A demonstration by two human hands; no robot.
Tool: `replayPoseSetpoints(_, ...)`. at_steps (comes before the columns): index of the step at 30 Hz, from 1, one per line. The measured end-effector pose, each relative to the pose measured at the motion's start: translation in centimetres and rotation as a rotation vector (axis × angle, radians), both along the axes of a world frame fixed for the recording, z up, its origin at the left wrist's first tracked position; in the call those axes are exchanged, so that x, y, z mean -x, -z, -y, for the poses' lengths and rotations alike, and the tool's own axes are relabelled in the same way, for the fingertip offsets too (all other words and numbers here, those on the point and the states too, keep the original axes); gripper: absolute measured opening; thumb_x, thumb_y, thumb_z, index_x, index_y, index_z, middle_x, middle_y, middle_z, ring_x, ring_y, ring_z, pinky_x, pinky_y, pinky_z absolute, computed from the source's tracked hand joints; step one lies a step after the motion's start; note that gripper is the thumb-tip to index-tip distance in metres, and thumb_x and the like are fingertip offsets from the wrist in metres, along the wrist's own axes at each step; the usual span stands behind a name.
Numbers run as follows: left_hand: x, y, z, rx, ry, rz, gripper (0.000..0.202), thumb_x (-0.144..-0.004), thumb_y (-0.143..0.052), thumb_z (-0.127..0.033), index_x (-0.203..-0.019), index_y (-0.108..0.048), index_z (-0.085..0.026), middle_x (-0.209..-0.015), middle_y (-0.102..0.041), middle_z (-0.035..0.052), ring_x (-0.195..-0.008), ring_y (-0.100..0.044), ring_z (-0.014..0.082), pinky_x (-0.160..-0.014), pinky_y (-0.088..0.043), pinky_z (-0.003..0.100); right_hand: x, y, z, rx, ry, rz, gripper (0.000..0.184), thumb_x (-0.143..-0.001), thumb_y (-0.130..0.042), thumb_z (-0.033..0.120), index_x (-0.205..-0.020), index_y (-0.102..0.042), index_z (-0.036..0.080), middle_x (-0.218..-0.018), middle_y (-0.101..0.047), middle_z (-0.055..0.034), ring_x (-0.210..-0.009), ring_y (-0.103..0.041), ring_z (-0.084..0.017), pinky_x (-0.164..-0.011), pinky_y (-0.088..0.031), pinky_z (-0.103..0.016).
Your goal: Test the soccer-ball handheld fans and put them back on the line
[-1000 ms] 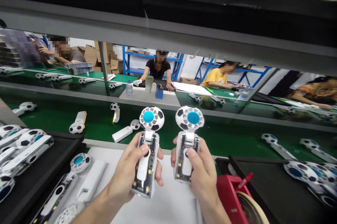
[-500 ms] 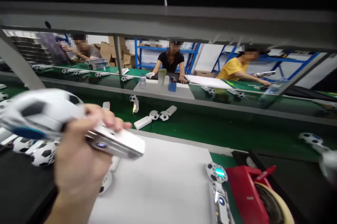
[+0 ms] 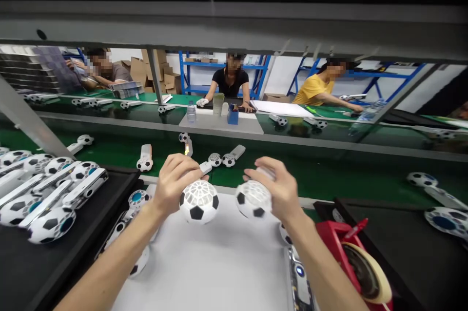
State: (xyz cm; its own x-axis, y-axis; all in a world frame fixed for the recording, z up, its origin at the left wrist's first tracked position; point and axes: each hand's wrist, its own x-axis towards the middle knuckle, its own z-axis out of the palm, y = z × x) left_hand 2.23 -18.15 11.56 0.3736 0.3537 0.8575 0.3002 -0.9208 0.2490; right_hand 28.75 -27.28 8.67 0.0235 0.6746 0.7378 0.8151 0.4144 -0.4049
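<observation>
Two white handheld fans with black-patched soccer-ball heads are held side by side over the white work sheet (image 3: pixel 204 272). My left hand (image 3: pixel 175 182) is closed around the handle of the left fan (image 3: pixel 199 204), its grille turned up towards me. My right hand (image 3: pixel 280 186) grips the right fan (image 3: pixel 254 200) in the same way, slightly blurred. Fingers and fan heads hide most of both handles. Below my right forearm lies another fan (image 3: pixel 300 272) with a small lit display, partly covered. More fans (image 3: pixel 139 199) lie beside my left forearm.
A black tray (image 3: pixel 22 267) at left carries several fans. At right stand a red tape dispenser (image 3: pixel 338 247) and another black tray (image 3: pixel 395 233) with fans at its edge. Several fans lie on the green conveyor (image 3: pixel 329 174). Co-workers sit across, and a grey beam (image 3: pixel 234 28) crosses overhead.
The fan in my left hand has come from the left to the centre, its head turned towards me. My right hand has entered view, holding a second fan beside it.
</observation>
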Motion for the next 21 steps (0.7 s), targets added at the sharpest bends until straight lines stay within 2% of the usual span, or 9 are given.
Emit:
replayPoseSetpoints(3,-1.0,2.2,-3.5,0.192,-0.046,-0.063,0.01,-0.083,-0.071,-0.028,-0.08,-0.068,-0.019,-0.091,-0.07,0.0064,-0.09,-0.06,0.0223,-0.085,-0.047,0.042,-1.8,0.5,-3.9,0.158,0.063,0.082,0.021,-0.094,-0.063,0.031,-0.111,-0.067,0.019,-0.116,-0.063,-0.009,-0.107,-0.06,-0.024,-0.09,-0.053,-0.043)
replayPoseSetpoints(6,-1.7,4.6,-8.0,0.47,-0.101,-0.161,0.021,-0.088,-0.068,-0.034,-0.094,-0.067,-0.014,-0.095,-0.068,0.0057,-0.086,-0.064,0.0191,-0.077,-0.053,0.037,-5.0,1.7,-7.9,0.371,0.179,0.078,0.026,-0.094,-0.065,0.032,-0.115,-0.064,0.017,-0.111,-0.065,-0.0075,-0.099,-0.063,-0.022,-0.086,-0.055,-0.042)
replayPoseSetpoints(9,-2.3,7.0,-12.4,0.748,-0.246,-0.234,0.027,-0.093,-0.062,-0.038,-0.1,-0.065,-0.012,-0.093,-0.067,0.0037,-0.079,-0.065,0.0164,-0.071,-0.057,0.033,-8.8,3.5,-11.0,0.579,0.336,0.017,0.031,-0.096,-0.063,0.033,-0.12,-0.06,0.015,-0.112,-0.065,-0.0078,-0.093,-0.066,-0.02,-0.079,-0.058,-0.038)
replayPoseSetpoints(11,-2.6,8.3,-14.8,0.865,-0.375,-0.249,0.027,-0.093,-0.062,-0.036,-0.107,-0.064,-0.013,-0.099,-0.067,0.0052,-0.083,-0.066,0.0172,-0.073,-0.057,0.034,-10.9,4.7,-12.3,0.689,0.451,-0.007,0.03,-0.097,-0.062,0.033,-0.121,-0.06,0.014,-0.112,-0.065,-0.0081,-0.091,-0.067,-0.02,-0.077,-0.059,-0.037)
replayPoseSetpoints(14,-2.8,9.7,-17.0,0.931,-0.533,-0.262,0.032,-0.094,-0.061,-0.035,-0.118,-0.06,-0.015,-0.111,-0.065,0.008,-0.092,-0.066,0.0196,-0.079,-0.057,0.038,-12.8,6.0,-13.4,0.798,0.6,0.007,0.031,-0.097,-0.061,0.032,-0.123,-0.059,0.015,-0.117,-0.064,-0.009,-0.095,-0.066,-0.021,-0.08,-0.058,-0.038)
replayPoseSetpoints(17,-2.9,10.7,-17.7,0.902,-0.641,-0.302,0.036,-0.093,-0.061,-0.036,-0.123,-0.058,-0.015,-0.12,-0.062,0.0101,-0.103,-0.063,0.0232,-0.087,-0.055,0.044,-12.9,6.7,-14.8,0.835,0.683,0.094,0.037,-0.096,-0.062,0.032,-0.13,-0.056,0.017,-0.131,-0.058,-0.0114,-0.11,-0.062,-0.026,-0.091,-0.054,-0.047)
replayPoseSetpoints(19,-3.1,11.0,-17.3,0.845,-0.692,-0.334,0.039,-0.092,-0.062,-0.036,-0.126,-0.057,-0.016,-0.129,-0.057,0.0114,-0.113,-0.058,0.0269,-0.095,-0.05,0.05,-12.4,6.9,-16.1,0.812,0.671,0.193,0.044,-0.095,-0.063,0.031,-0.136,-0.052,0.019,-0.144,-0.048,-0.0126,-0.125,-0.052,-0.031,-0.103,-0.045,-0.055)
replayPoseSetpoints(21,-3.6,11.0,-16.5,0.767,-0.705,-0.362,0.044,-0.092,-0.062,-0.036,-0.131,-0.053,-0.017,-0.138,-0.051,0.0126,-0.123,-0.051,0.0306,-0.102,-0.044,0.055,-11.8,6.8,-17.7,0.776,0.571,0.314,0.049,-0.095,-0.063,0.031,-0.14,-0.049,0.021,-0.152,-0.039,-0.0121,-0.135,-0.043,-0.034,-0.109,-0.036,-0.06)
